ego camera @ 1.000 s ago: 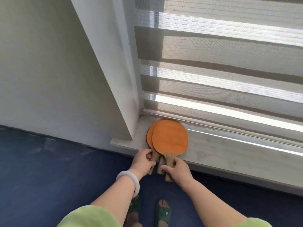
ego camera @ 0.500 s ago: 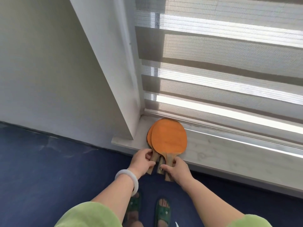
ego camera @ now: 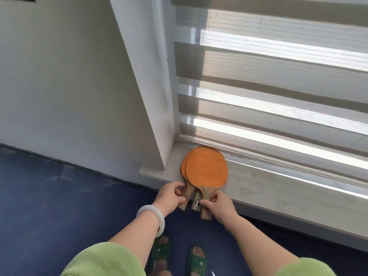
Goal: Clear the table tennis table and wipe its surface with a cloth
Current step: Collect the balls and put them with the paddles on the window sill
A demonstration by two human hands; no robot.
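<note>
Here are the paddles [ego camera: 207, 168], stacked flat on the windowsill [ego camera: 268, 188] and tucked into its left corner against the bottom rail of the blind [ego camera: 278, 86]. The top face is a round, matte orange rubber sheet with a fine pebbled look. A second orange edge peeks out on its left. Three plain wooden handles fan out over the sill's front edge, straight and flat-sided.

The left hand [ego camera: 172, 194] has its fingers curled in, pinching the leftmost handle between thumb and fingertips. The right hand [ego camera: 219, 204] is curled round the rightmost handle, with its thumb close by the middle one; whether it touches, I cannot tell.

The sill is a pale slab with a faint streaky grain. The blind runs in wide bands, woven grey cloth alternating with sheer mesh that glows with daylight. A smooth, milky white bracelet [ego camera: 151, 216] rings the left wrist, and soft green sleeves [ego camera: 103, 259] cover the upper arms. Below are green sandals [ego camera: 161, 248] on a dark blue floor [ego camera: 49, 206], with a plain white wall [ego camera: 59, 86] to the left.
</note>
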